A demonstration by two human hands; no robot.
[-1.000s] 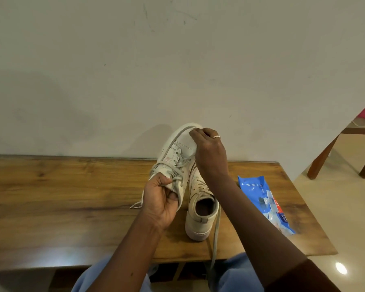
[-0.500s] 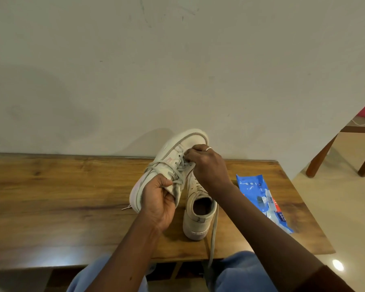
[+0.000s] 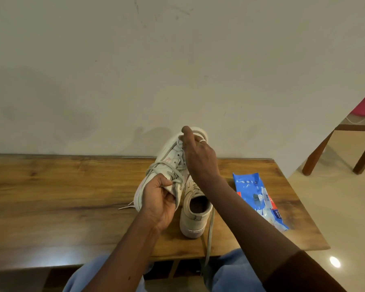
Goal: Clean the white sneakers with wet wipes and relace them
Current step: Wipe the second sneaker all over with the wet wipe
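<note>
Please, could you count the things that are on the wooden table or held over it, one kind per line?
White sneakers: 2, the held sneaker and the standing sneaker
Blue wipes pack: 1
Total: 3

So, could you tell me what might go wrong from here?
The hanging lace drops past the table edge beside the standing sneaker; a knee could snag it and drag that sneaker off. The right hand pinches laces on the raised sneaker; the left hand grips only its heel end, so it might slip.
</note>
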